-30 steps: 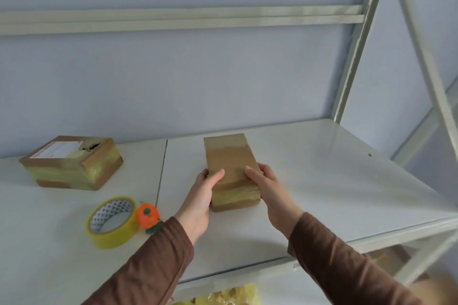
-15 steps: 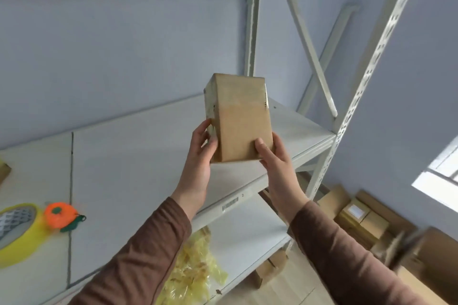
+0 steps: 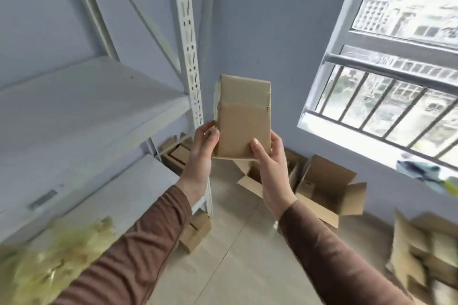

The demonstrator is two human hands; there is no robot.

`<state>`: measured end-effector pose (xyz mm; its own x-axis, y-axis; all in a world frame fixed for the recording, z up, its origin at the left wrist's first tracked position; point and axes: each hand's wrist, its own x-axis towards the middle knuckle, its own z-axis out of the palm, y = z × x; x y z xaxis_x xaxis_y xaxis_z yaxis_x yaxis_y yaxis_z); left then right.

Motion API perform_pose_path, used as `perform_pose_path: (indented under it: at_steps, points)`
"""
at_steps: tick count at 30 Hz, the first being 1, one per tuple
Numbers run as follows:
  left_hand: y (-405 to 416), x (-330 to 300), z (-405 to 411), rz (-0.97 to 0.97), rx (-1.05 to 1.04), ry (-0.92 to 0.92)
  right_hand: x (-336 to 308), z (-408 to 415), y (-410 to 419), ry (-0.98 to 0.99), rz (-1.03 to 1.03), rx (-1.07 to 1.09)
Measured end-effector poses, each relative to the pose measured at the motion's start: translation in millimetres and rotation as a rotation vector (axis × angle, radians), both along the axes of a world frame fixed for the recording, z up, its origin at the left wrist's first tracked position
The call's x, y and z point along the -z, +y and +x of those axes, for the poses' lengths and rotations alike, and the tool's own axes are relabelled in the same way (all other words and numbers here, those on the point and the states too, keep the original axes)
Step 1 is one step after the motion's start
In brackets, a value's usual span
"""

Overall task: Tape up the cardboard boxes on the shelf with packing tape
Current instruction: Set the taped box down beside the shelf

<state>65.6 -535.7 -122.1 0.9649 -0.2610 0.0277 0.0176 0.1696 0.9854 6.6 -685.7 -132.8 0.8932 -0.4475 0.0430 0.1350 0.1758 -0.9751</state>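
Lower left of the frame: a blurred heap of crumpled yellowish plastic (image 3: 47, 260) on a lower white shelf board. Above it, across the left half: the white metal shelf (image 3: 81, 106) with its perforated upright post (image 3: 188, 39) rising left of centre.

Centre of the frame: left hand (image 3: 200, 153) in a brown sleeve, fingers curled round the lower left edge of the small brown cardboard box (image 3: 241, 116), thumb on its near face. Box held upright in the air, off the shelf, just right of the post and in front of the blue-grey wall. Plain tan front panel, darker band across the upper part, glossy clear tape along the left side edge, corrugated edge showing at the upper right corner. Right hand (image 3: 271, 163) gripping the lower right corner, thumb pressed on the front face, fingers wrapped behind.

Below and right of the hands: open brown cardboard cartons (image 3: 327, 186) on the pale floor against the wall. Upper right: barred window (image 3: 386, 82). Lower right corner: blurred stack of flattened cardboard (image 3: 421, 255).
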Motion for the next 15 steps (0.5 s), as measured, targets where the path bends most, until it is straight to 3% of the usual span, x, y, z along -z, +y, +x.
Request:
perform_pose_path:
  at_steps: [15]
  points:
    - [-201, 125, 4, 0.222, 0.105, 0.286, 134, -14, -184, 0.283, 0.150, 0.168]
